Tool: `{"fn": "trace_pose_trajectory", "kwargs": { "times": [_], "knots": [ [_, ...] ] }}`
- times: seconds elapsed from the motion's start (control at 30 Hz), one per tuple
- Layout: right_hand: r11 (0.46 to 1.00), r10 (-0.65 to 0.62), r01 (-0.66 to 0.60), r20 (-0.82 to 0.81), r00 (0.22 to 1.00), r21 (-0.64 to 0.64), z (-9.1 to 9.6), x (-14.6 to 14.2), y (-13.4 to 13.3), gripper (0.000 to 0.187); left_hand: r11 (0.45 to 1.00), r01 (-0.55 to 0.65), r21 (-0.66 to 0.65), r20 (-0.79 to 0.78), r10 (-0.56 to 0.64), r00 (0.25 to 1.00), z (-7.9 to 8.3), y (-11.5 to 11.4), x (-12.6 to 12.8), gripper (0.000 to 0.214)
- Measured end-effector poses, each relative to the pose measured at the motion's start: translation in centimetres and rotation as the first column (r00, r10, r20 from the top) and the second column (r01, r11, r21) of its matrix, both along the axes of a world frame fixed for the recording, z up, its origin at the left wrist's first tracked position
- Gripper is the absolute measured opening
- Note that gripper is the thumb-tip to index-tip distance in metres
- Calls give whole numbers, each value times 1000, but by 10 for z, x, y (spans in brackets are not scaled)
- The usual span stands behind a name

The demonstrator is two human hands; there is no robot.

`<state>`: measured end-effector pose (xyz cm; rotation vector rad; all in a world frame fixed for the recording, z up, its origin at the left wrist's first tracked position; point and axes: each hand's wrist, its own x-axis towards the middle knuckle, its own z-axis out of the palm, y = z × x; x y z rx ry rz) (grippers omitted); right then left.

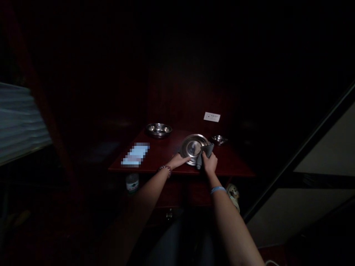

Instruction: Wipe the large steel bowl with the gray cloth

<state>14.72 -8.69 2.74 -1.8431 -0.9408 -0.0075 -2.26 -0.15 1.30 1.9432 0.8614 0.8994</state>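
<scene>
A round shiny metal plate [191, 145] is tilted up toward me above the dark red desk top [163, 157]. My left hand [178, 161] grips its lower left rim, thumb on the inner face. In my right hand [210, 162] is a grey cloth [206, 148], closed between the fingers and lying against the plate's right side. Part of the cloth hangs below the thumb. Behind to the left stands a metal basin [159, 130], and a smaller metal dish [219, 139] sits to the right of the plate.
A pixelated bright object [135, 154] lies on the desk's left side. A white power socket [212, 117] is on the back wall. Below the desk are a clear jar or bottle [132, 183] at left and a pale clog-like shoe [233, 195] at right. Surroundings are very dark.
</scene>
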Motion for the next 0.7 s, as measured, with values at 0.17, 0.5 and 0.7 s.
{"fn": "trace_pose_trajectory", "kwargs": {
  "times": [0.17,0.5,0.7],
  "knots": [
    [998,6,-2,63,998,-57,1,-1,-8,39,999,-32,-15,59,33,998,0,-3,2,46],
    [998,40,-40,-1,999,-40,-3,-8,3,40,992,-62,-110,252,88,964,7,-2,4,47],
    [999,26,-29,-161,987,-19,-12,-4,16,38,995,-12,-97,183,30,983,5,1,3,59]
  ]
}}
